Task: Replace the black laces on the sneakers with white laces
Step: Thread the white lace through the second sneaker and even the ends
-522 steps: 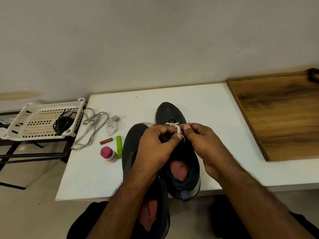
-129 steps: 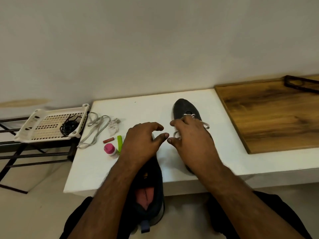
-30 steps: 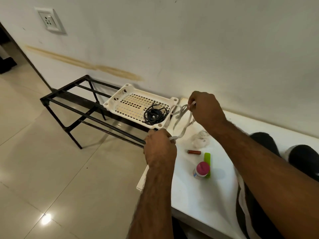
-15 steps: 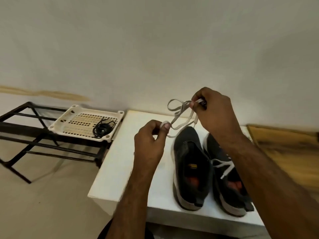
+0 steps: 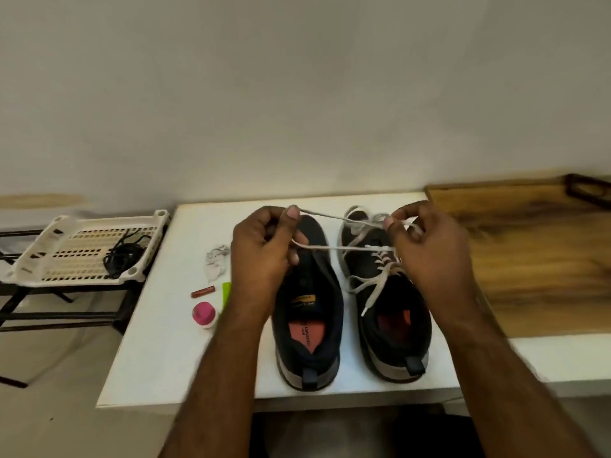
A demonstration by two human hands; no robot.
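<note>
Head view: we pinch a flat woven white lace [image 5: 344,247] between left hand [image 5: 264,256] and right hand [image 5: 433,252], stretched above two dark mesh sneakers [image 5: 307,312] on the smooth white table [image 5: 165,342]; coiled black laces [image 5: 122,256] lie in the perforated plastic tray [image 5: 49,256]

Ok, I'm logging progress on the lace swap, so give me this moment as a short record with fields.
left sneaker: on the white table, no lace threaded
right sneaker: beside it, white lace partly threaded, ends loose
loose white lace: stretched between both hands above the sneakers
left hand: pinches one end of it
right hand: pinches the other end
black laces: bundled in the white basket, off the table
small items: pink-capped bottle, red stick
</note>
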